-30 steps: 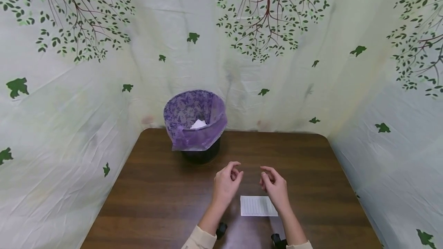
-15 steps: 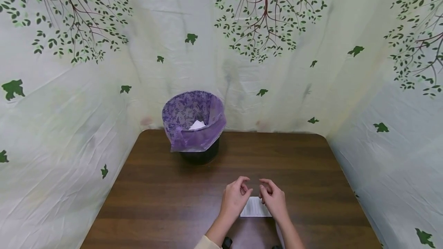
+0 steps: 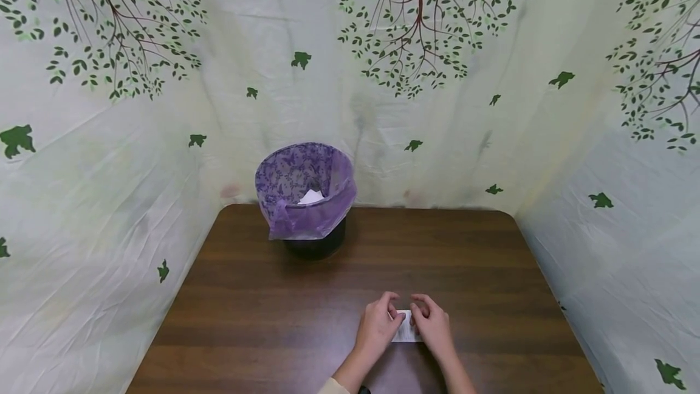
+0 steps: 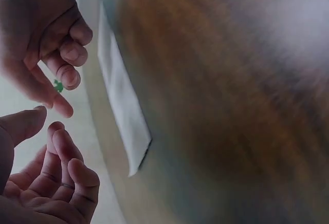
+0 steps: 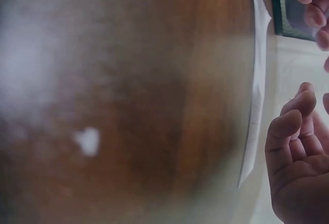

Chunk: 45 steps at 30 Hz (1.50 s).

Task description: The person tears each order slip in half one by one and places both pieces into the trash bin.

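A lined white sheet of paper [image 3: 406,334] lies on the brown wooden table near its front, partly hidden beneath my hands. My left hand [image 3: 377,326] hovers over its left side, and my right hand [image 3: 433,326] is over the right. Both hands have loosely bent fingers. The left wrist view shows nothing between the thumb and fingers of the left hand [image 4: 56,183]; the right hand [image 4: 46,34] faces it with a small gap. From the right wrist, the paper [image 5: 258,64] appears as a thin strip beyond the bare wood.
Toward the back left of the table [image 3: 437,248] stands a black bin [image 3: 314,247] lined with a purple patterned bag [image 3: 312,224]. White paper [image 3: 310,197] lies inside it. A pale curtain [image 3: 383,132] printed with trees and leaves surrounds the table's back and sides.
Both hands have come down and nearer the front of the table, over the sheet. The left hand has also moved right, closing the gap between them. Sheet and bin stay put.
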{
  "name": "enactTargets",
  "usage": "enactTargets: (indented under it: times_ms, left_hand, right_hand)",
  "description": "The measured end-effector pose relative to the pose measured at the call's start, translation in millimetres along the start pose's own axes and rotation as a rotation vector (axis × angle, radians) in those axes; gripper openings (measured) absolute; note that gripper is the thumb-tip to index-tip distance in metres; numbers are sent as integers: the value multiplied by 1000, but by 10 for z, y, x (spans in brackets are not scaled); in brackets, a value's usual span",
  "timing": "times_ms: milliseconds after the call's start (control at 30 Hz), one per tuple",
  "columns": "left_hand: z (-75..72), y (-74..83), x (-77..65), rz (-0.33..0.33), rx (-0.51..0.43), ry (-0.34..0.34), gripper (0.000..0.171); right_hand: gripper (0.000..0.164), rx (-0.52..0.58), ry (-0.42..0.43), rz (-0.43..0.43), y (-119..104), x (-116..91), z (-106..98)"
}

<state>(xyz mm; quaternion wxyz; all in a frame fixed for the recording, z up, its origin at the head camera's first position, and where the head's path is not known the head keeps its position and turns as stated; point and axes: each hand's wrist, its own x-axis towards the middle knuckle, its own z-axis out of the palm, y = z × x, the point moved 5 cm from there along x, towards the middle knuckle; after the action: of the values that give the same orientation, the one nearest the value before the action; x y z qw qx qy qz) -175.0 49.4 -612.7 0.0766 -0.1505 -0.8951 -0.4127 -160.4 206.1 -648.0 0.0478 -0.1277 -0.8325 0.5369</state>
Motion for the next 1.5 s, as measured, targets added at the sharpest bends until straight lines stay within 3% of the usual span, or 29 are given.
enactTargets:
  times_ms: [433,700,867,1067,1300,1500]
  left_hand:
    - [197,-170,-61,-55,-11,-37,37]
    - [241,-116,-79,-3,99,-96,44]
    - [291,-116,-72,23,159,-147,43]
    - [293,-117,-85,2,171,-128,42]
    - [308,-119,-60,-20,188,-119,38]
    - [282,-117,-75,29,208,-32,22]
  right_hand:
    - [31,-15,-41,81,129,-37,38]
    - [37,-100,-52,69,137,-35,34]
    - [29,-144,-30,51,135,-45,37]
    - [12,-224,15,22,97,-41,47]
    - [4,-270,38,2,61,-45,33]
    - [4,-242,14,-6,56,-77,53]
